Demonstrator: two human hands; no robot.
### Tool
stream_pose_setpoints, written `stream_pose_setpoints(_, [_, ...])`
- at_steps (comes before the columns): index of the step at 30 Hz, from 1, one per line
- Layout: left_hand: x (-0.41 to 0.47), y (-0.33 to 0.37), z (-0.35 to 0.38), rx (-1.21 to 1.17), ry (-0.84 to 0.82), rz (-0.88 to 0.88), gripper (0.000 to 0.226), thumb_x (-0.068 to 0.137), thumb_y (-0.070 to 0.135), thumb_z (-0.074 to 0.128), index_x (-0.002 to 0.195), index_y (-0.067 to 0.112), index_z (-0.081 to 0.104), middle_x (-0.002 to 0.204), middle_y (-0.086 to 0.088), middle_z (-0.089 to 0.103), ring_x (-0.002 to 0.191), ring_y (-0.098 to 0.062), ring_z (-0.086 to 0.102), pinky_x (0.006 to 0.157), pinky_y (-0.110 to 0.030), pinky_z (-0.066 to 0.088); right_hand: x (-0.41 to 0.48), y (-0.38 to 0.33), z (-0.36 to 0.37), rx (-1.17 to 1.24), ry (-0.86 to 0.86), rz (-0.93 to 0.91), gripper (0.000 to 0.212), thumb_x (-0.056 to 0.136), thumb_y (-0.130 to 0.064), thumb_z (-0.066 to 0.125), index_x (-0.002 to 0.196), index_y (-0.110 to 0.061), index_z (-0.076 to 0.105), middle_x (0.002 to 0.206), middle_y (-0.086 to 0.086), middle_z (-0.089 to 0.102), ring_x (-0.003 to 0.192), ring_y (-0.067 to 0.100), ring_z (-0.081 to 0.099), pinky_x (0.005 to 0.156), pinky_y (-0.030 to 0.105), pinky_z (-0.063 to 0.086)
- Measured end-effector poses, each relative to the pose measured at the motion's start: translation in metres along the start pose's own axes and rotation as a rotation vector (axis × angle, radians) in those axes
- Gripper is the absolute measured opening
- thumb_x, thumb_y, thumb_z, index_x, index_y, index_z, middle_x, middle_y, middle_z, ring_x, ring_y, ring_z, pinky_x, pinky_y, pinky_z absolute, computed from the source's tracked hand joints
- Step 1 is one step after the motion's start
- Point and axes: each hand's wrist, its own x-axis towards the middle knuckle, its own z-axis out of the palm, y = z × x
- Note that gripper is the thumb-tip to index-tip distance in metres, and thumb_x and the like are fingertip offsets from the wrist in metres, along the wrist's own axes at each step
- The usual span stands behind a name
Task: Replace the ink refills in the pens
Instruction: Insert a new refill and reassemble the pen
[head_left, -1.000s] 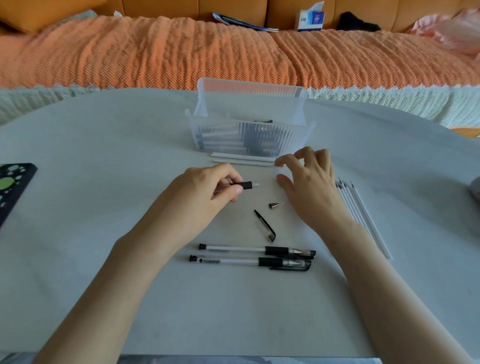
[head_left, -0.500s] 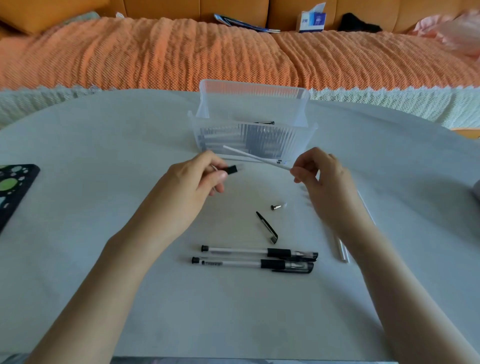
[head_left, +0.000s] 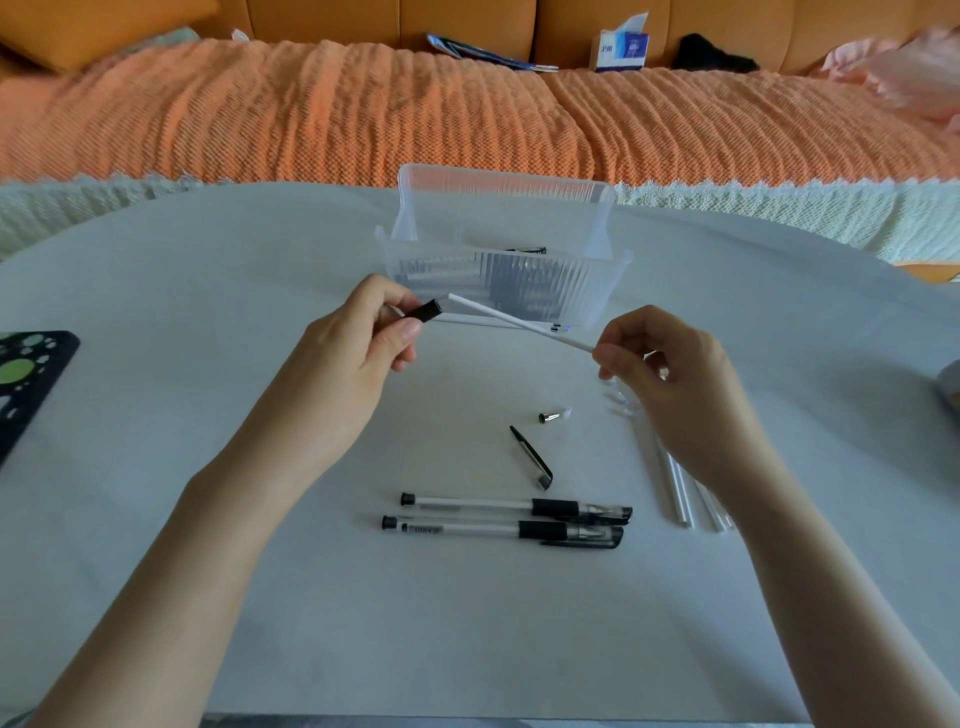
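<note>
Presently: left hand (head_left: 345, 353) raised above the table (head_left: 208, 291), fingers curled, pinching a pen barrel (head_left: 427, 313) by its black grip. Right hand (head_left: 670, 374) raised alongside — fingertips pinching a white refill (head_left: 519, 322), its far end meeting the barrel's mouth.

No text is being shown clearly enough to be read. Blue lettering is being displayed on the small blue-and-white box (head_left: 621, 49) on the sofa (head_left: 337, 21), and dark print on the nearer pen (head_left: 501, 531); both are being blurred beyond reading.
</note>
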Motion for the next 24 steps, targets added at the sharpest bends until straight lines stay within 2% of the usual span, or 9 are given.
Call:
stream_pose_setpoints(4, [0.000,0.000,0.000,-0.002,0.001,0.000,0.009,0.097,0.020,0.045,0.094,0.028,0.048,0.078,0.007,0.059,0.077,-0.001,0.055,0.075,-0.020,0.042,0.000,0.000,-0.001,0.009,0.017,-0.001,0.014,0.086,-0.015,0.061,0.076,-0.024,0.057,0.067,-0.005,0.064,0.065,0.029,0.049,0.053,0.016,0.031])
stream_pose_setpoints(8, [0.000,0.001,0.000,-0.002,0.004,0.005,0.016,0.096,0.019,0.045,0.089,0.034,0.046,0.078,0.008,0.059,0.078,0.000,0.055,0.072,-0.016,0.041,0.000,0.000,-0.003,0.011,0.003,0.001,0.014,0.085,-0.015,0.061,0.076,-0.024,0.057,0.067,-0.005,0.063,0.059,0.014,0.043,0.053,0.015,0.031])
stream_pose_setpoints(11, [0.000,0.001,0.000,0.007,-0.003,0.004,0.010,0.096,0.018,0.046,0.093,0.028,0.048,0.078,0.007,0.060,0.078,-0.001,0.055,0.070,-0.013,0.039,0.000,0.001,-0.003,-0.007,-0.012,-0.001,0.014,0.085,-0.014,0.062,0.076,-0.024,0.058,0.067,-0.004,0.063,0.056,0.007,0.040,0.053,0.014,0.030])
stream_pose_setpoints(16, [-0.001,0.002,-0.003,0.038,-0.021,0.015,0.008,0.095,0.017,0.049,0.094,0.025,0.051,0.079,0.008,0.061,0.079,0.004,0.056,0.066,-0.005,0.035,0.001,0.002,-0.004,-0.045,-0.016,0.000,0.013,0.083,-0.009,0.063,0.076,-0.019,0.059,0.066,-0.006,0.061,0.058,0.007,0.043,0.056,0.012,0.033])
stream_pose_setpoints(19, [-0.001,0.002,-0.006,0.065,-0.024,0.024,0.010,0.093,0.016,0.053,0.095,0.025,0.054,0.079,0.011,0.062,0.079,0.005,0.057,0.070,-0.009,0.039,0.000,0.001,-0.005,-0.081,-0.017,-0.010,0.015,0.083,-0.007,0.063,0.075,-0.019,0.059,0.068,-0.006,0.058,0.061,0.003,0.043,0.059,0.010,0.033])
stream_pose_setpoints(24, [-0.002,-0.003,-0.012,0.204,-0.073,0.033,0.011,0.086,0.021,0.064,0.091,0.030,0.061,0.082,0.015,0.064,0.080,0.000,0.059,0.078,-0.031,0.047,-0.003,-0.002,-0.006,-0.176,-0.062,-0.044,0.018,0.082,-0.009,0.065,0.075,-0.023,0.058,0.071,-0.009,0.056,0.065,-0.005,0.044,0.061,0.008,0.034])
